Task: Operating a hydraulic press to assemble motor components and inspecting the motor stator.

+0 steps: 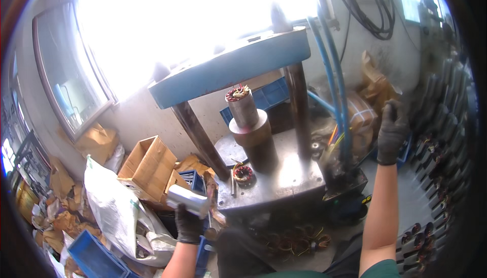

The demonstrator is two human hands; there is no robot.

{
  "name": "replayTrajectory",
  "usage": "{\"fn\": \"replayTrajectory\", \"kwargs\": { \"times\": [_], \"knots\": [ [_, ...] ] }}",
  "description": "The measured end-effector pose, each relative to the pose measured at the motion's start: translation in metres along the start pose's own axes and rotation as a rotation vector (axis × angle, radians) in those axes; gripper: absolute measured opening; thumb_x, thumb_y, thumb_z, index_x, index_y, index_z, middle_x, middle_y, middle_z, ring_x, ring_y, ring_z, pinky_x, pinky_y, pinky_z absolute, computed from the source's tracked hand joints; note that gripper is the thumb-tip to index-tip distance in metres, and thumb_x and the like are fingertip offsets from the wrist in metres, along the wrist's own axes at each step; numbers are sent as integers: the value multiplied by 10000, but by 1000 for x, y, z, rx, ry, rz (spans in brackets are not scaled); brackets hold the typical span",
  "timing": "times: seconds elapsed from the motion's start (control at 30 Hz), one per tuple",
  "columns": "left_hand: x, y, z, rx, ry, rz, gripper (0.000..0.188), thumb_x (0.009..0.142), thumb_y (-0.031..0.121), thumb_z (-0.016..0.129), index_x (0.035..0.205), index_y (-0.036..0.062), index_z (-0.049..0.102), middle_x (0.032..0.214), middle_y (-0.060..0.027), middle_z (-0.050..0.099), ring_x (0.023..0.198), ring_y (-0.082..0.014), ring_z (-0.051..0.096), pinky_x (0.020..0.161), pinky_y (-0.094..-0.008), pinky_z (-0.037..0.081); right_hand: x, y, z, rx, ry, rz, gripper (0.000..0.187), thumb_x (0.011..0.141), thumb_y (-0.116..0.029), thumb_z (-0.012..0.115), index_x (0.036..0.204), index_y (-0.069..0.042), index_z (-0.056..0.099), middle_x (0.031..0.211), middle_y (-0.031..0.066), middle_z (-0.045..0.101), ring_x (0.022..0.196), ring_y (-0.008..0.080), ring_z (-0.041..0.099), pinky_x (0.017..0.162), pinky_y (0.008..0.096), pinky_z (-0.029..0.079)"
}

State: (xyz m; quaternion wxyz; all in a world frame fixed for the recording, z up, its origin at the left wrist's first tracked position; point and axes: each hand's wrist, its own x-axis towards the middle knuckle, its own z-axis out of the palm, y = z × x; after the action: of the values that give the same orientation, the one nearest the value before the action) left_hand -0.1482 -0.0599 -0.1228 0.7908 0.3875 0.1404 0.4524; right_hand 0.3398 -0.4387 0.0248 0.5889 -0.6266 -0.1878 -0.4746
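In my left hand [188,225], which wears a dark glove, a smooth silver metal cylinder [188,200] lies tilted above the press bed's left edge. My right hand [392,133], also gloved, is raised on the right, apart from the press; its fingers point up, loosely apart, with nothing visible in them. Between the columns of a blue press, a wound motor stator [242,108] with red and pale wires on top stands upright on a round metal post [257,149]. A small wound coil ring [242,174] sits on the metal bed [274,193] beside a short rod [233,186].
The blue press beam [233,65] spans overhead. Blue hoses [337,85] run down at the right. A wooden box [147,169], white sack [109,207] and blue crate [96,255] crowd the left. Several dark cylindrical parts [431,176] stand in rows on the right; several coils [294,242] lie below.
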Motion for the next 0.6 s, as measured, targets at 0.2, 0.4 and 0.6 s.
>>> {"fn": "replayTrajectory", "kwargs": {
  "times": [0.2,0.4,0.6],
  "knots": [
    [52,-15,146,40,-308,146,620,1031,469,610,1455,39,468,1369,-137,580,1338,-279,552,1144,-445,458,-1,-4,-10,-67,13,-36,103,1023,-75,666,1091,-16,718,1000,88,735,918,164,689,871,326,556],
    [142,-2,211,-202,-363,57,519,1015,375,672,1415,69,544,1337,-100,633,1251,-296,602,1095,-456,488,-3,-13,-15,-27,18,-14,92,1002,-60,647,1058,-23,710,961,97,727,904,201,689,879,349,549],
    [183,-1,234,-178,-273,61,470,998,359,724,1356,83,599,1232,-65,680,1149,-240,644,1002,-424,540,-4,-14,-19,23,1,-3,107,972,-22,604,1017,-25,701,947,119,716,887,231,690,875,374,545]
  ]
}}
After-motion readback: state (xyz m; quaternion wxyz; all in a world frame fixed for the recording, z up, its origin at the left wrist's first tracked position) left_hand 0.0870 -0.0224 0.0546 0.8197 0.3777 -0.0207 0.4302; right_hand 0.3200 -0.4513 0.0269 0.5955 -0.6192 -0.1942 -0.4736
